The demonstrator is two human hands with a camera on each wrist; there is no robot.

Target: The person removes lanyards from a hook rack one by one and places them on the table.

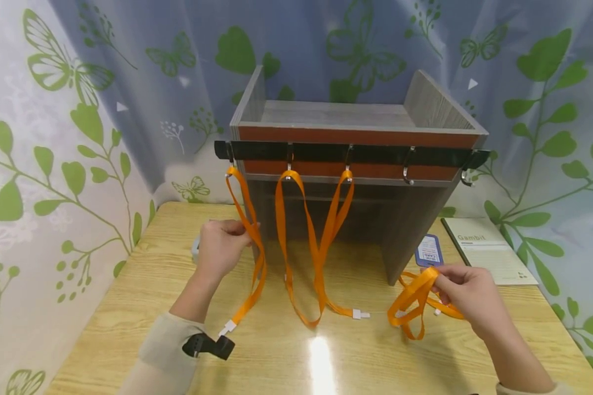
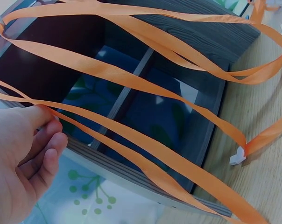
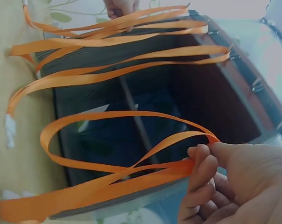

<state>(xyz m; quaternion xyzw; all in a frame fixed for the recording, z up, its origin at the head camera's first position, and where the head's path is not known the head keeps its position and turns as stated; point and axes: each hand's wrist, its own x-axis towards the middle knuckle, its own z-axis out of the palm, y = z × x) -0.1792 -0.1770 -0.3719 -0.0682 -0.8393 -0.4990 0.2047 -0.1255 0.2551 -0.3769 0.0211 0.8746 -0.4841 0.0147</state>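
On the leftmost hook hangs an orange lanyard (image 1: pixel 263 269) with a white clip end. My left hand (image 1: pixel 222 244) pinches one edge of its strap between thumb and forefinger; in the left wrist view the strap (image 2: pixel 131 135) runs on past the fingertips. Two more orange lanyards hang beside it, a second lanyard (image 1: pixel 280 214) and a third lanyard (image 1: pixel 332 219), their lower parts overlapping. At the right, my right hand (image 1: pixel 469 291) holds the loop of a fourth orange lanyard (image 3: pixel 103 182) between thumb and fingers, its strap drooping in folds close over the table.
A black hook rail (image 1: pixel 375 153) runs across the front of a grey wooden shelf (image 1: pixel 400 230); its two rightmost hooks carry nothing. Behind my right hand lie a blue-framed card holder (image 1: pixel 429 250) and a notebook (image 1: pixel 489 249) on the wooden table (image 1: pixel 143 263). A patterned curtain (image 1: pixel 306 49) hangs behind.
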